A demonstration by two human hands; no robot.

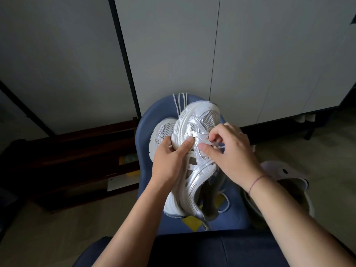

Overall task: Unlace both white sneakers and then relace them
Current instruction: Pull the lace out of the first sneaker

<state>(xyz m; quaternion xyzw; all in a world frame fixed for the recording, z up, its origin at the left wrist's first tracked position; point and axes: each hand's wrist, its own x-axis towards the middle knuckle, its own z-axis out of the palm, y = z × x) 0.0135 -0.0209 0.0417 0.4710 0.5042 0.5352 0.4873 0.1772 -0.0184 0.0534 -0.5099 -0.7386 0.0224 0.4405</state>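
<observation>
— Half done, is it judged so from the head view?
— Perhaps less. One loose lace (180, 102) is already laid over the far edge of the blue chair (146, 120). The upper sneaker (200, 120) is steadied by the left hand (171, 158), its grip closed on the sole side. A second lace (218, 144) is pinched by the right hand (231, 151) at the front eyelets. Whether it is being unlaced or relaced cannot be told.
— And around?
— The second sneaker (163, 130) is half covered underneath. A pale clog (289, 170) is seen on the floor, and nothing is blocked by it.
</observation>
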